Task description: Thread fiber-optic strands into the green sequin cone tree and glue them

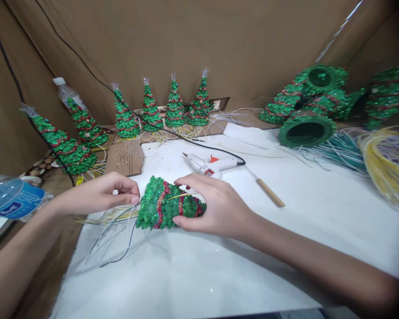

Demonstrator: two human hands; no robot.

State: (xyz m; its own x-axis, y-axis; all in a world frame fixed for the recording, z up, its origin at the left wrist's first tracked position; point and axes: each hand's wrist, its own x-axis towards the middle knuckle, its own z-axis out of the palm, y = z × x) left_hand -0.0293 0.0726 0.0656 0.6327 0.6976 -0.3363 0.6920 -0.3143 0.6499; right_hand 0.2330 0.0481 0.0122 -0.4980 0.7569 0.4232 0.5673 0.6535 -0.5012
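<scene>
A small green glittery Christmas tree [162,204] with red trim lies on its side on the white table top [219,266]. My right hand [213,206] is wrapped round its narrow end, fingers closed on it. My left hand [109,192] is pinched shut on thin wires [119,217] that trail out of the tree's wide base towards the left. Several of these wires, pale and dark, spread over the table below my left hand.
A white glue gun [213,166] with a black cord lies behind the tree, beside a wooden-handled awl [267,190]. Several finished trees [174,106] stand along the back and left. Larger green trees [306,102] lie at right, by wire bundles [382,164]. A water bottle [11,199] lies at left.
</scene>
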